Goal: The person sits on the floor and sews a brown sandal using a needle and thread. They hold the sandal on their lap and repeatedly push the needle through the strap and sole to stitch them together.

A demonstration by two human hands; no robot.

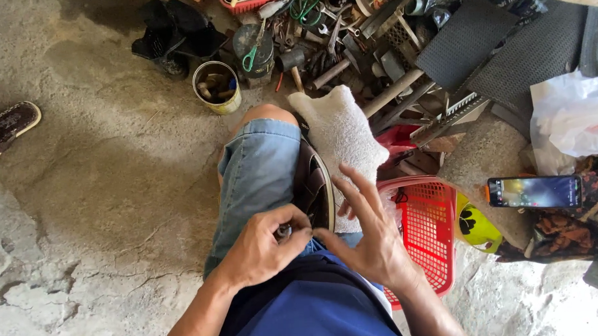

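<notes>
While the brown sandal (316,187) lies on the lap between both hands, long axis pointing away, the left hand (262,245) pinches something small, perhaps a tool, at its near end; the right hand (371,235), fingers spread, steadies its edge.

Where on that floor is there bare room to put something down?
Bare concrete lies left of the denim knee, between the sandal and the yellow tin. Crowded: the tool heap ahead, and the red basket and phone on the right.
</notes>
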